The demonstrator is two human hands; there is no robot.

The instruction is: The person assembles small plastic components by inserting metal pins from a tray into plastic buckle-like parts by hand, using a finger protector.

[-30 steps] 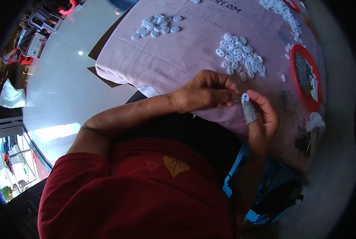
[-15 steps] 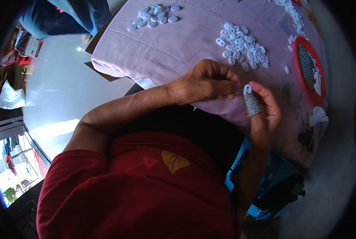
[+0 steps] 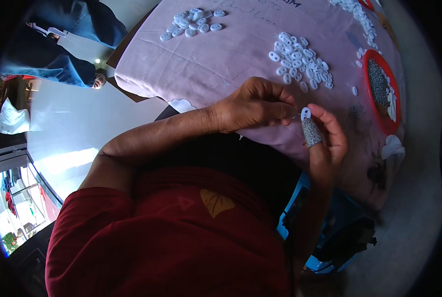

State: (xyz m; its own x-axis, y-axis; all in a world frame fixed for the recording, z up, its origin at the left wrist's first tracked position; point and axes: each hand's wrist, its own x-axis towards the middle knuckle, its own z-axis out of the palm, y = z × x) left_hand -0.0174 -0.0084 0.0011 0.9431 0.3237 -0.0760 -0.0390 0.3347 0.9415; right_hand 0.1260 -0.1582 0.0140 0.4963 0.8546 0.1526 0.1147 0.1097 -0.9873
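Observation:
Between the fingertips of my right hand (image 3: pixel 328 136) is a small white oval plastic piece (image 3: pixel 306 113) with two holes, held upright. A grey speckled finger cover (image 3: pixel 312 132) sleeves one digit of that hand, just below the piece. My left hand (image 3: pixel 260 103) is closed in a pinch, its fingertips close beside the white piece. Something thin and pale shows at that pinch, too small to name. Both hands are over the near edge of the pink cloth-covered table (image 3: pixel 221 62).
Beyond my hands lie a pile of white oval pieces (image 3: pixel 300 57) and another pile (image 3: pixel 194 21) farther left. At right stands a red basin (image 3: pixel 398 106) with small metal parts (image 3: pixel 378 81). A person's jeans-clad legs (image 3: pixel 57 59) are at the far left.
My left fingertips have come slightly nearer the white piece, which stays in my right hand. The other person's legs at upper left have moved left and lower in view.

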